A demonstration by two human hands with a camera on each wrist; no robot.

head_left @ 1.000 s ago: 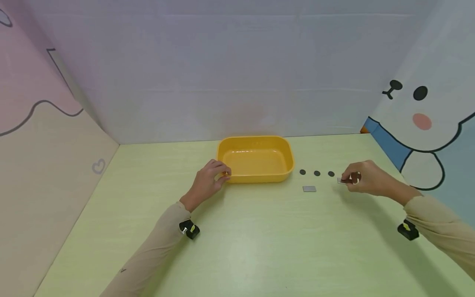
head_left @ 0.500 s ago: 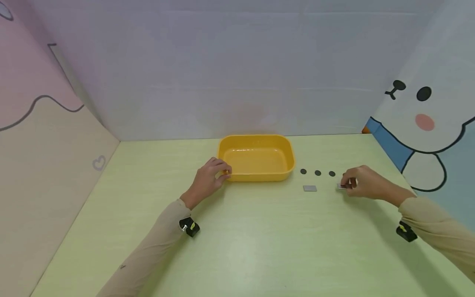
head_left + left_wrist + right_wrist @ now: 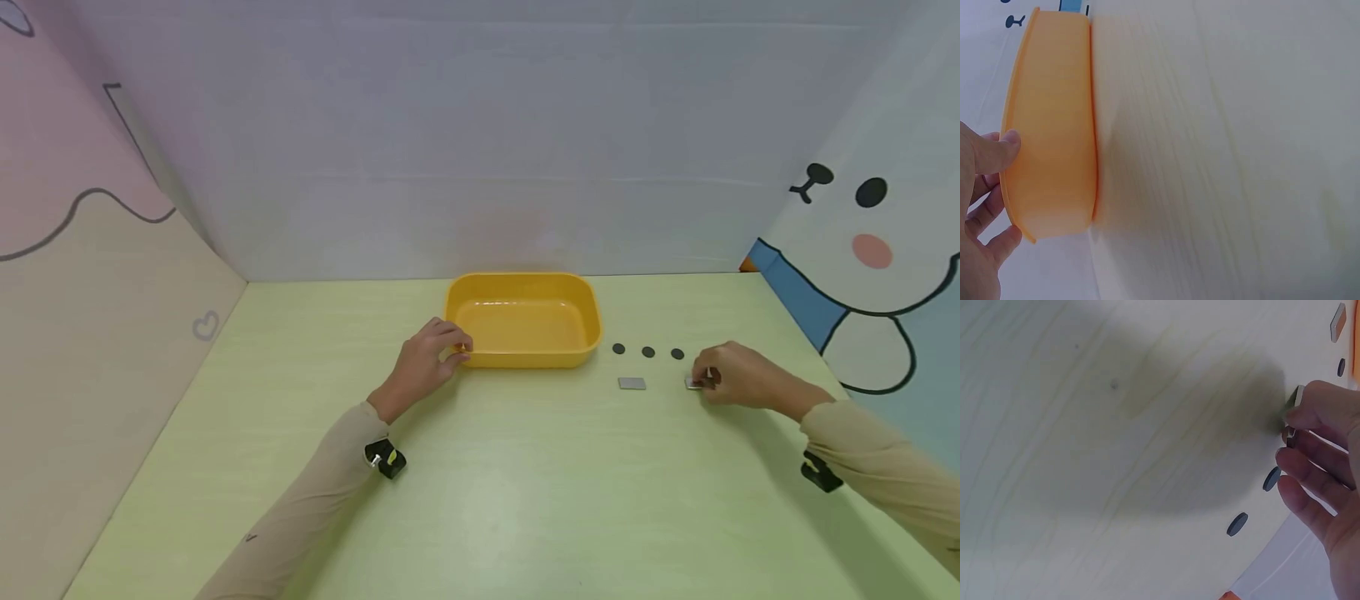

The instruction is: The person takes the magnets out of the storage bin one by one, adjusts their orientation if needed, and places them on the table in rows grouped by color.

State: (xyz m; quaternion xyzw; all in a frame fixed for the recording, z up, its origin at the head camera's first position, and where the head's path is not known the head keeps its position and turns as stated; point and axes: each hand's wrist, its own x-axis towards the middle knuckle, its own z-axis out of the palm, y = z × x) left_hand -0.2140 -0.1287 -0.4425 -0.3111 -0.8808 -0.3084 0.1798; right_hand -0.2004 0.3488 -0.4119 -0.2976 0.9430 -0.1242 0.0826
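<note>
My left hand [image 3: 422, 367] grips the front left corner of a yellow tray [image 3: 523, 360]. In the left wrist view the thumb [image 3: 1005, 150] presses on the outside of the wall while the other fingers reach behind the rim. My right hand [image 3: 735, 375] pinches a small silver rectangular plate [image 3: 692, 384] close over the table, its shiny edge showing past the thumb in the right wrist view. A similar grey plate [image 3: 632, 383] lies flat to the left of it. Behind the plates runs a row of three dark round discs [image 3: 648, 352].
The tray stands against the back wall [image 3: 375, 167] on a pale green table [image 3: 480, 483], with nothing seen inside it. Printed panels rise on both sides, the right one [image 3: 870, 333] close to my right hand.
My right hand has come slightly nearer and lower with the silver plate, to about the row of the other plate. The left hand stays on the tray; the head view shifts a little.
</note>
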